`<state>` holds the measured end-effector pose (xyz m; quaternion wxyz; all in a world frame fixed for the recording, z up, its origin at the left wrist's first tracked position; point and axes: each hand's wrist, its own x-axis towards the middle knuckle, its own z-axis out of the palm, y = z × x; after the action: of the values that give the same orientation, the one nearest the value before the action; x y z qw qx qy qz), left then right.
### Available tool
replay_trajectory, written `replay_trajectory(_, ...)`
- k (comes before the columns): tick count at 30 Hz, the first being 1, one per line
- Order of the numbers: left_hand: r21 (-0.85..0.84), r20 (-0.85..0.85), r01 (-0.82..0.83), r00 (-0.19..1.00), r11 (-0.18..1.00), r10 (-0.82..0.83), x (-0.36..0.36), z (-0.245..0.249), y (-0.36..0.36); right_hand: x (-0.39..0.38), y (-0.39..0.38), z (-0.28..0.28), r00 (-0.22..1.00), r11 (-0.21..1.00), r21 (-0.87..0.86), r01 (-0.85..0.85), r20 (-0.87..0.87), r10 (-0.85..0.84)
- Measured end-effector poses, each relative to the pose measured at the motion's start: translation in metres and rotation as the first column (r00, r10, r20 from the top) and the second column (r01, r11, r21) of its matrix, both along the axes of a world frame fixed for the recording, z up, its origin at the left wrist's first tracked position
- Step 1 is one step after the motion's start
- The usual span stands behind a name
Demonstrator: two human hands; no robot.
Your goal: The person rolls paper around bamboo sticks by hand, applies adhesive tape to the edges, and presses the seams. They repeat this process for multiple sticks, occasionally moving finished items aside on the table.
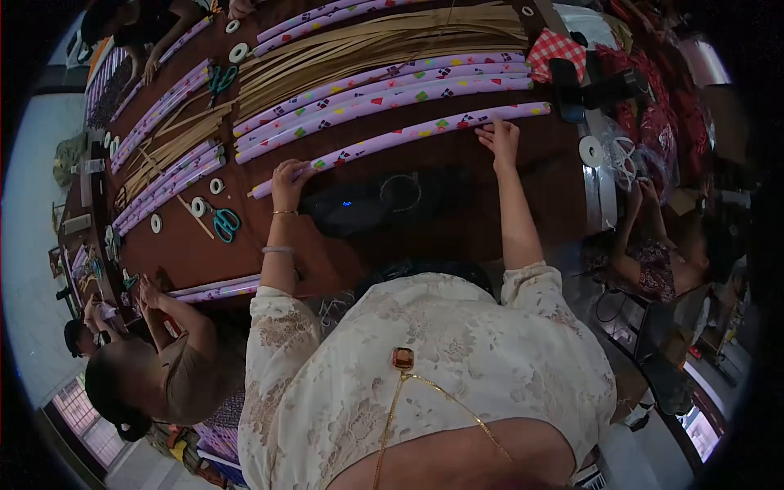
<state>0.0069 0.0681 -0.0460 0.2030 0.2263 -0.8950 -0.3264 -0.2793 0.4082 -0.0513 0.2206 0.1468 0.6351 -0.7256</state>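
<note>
- Our left hand [287, 178] is curled over the lilac tube [400, 135] near its left end. Our right hand [500, 140] lies on it farther right, fingers spread and pressing down with nothing pinched.
- The tube lies slantwise across the brown table [490, 192], its left end nearer to us and its right end farther away. It is the nearest of the patterned tubes.
- This tube looks covered in patterned paper along the whole length we can see. We cannot tell whether the seam under our hands is closed.
- Just beyond it lie the wrapped tubes [384, 91], side by side, which we judge to be finished.
- Farther still lies a sheaf of bare tan strips [384, 42], so a good share of the work seems left.
- On the near side, a dark pouch [367, 202] sits just beside the tube between our arms and takes up most of the space there.
- The tape roll [590, 151] lies to the right, near the table's right edge and apart from the tube's end.
- The scissors [226, 222] lie to the left, with small tape rolls around them.
- At the near left, a co-worker's hands [147, 294] work on another tube, well apart from ours.
- The most open wood is the strip to the right of the pouch, under our right forearm.
</note>
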Motion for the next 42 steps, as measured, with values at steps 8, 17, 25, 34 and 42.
replay_trajectory(8,-0.031,0.010,0.002,1.000,1.000,-0.002,0.000,0.008,0.005,-0.001,0.000,-0.019,0.994,0.999,0.037,-0.017,-0.110,0.021)
replay_trajectory(17,-0.025,0.050,0.038,0.998,0.999,-0.036,0.000,0.002,-0.002,-0.013,0.002,0.002,0.994,0.998,-0.030,-0.064,0.092,0.067)
replay_trajectory(25,-0.068,0.112,0.021,0.994,0.997,-0.014,0.000,0.009,0.005,-0.015,0.010,-0.005,0.992,0.991,-0.035,-0.129,0.013,0.129)
replay_trajectory(34,-0.034,-0.015,0.008,1.000,0.999,-0.009,-0.002,0.004,0.003,-0.011,0.003,0.004,0.995,0.994,-0.067,-0.083,0.052,0.087)
replay_trajectory(42,-0.004,0.016,-0.016,1.000,1.000,0.016,-0.002,0.002,0.002,-0.008,0.001,-0.007,0.996,0.996,0.005,-0.084,-0.039,0.084)
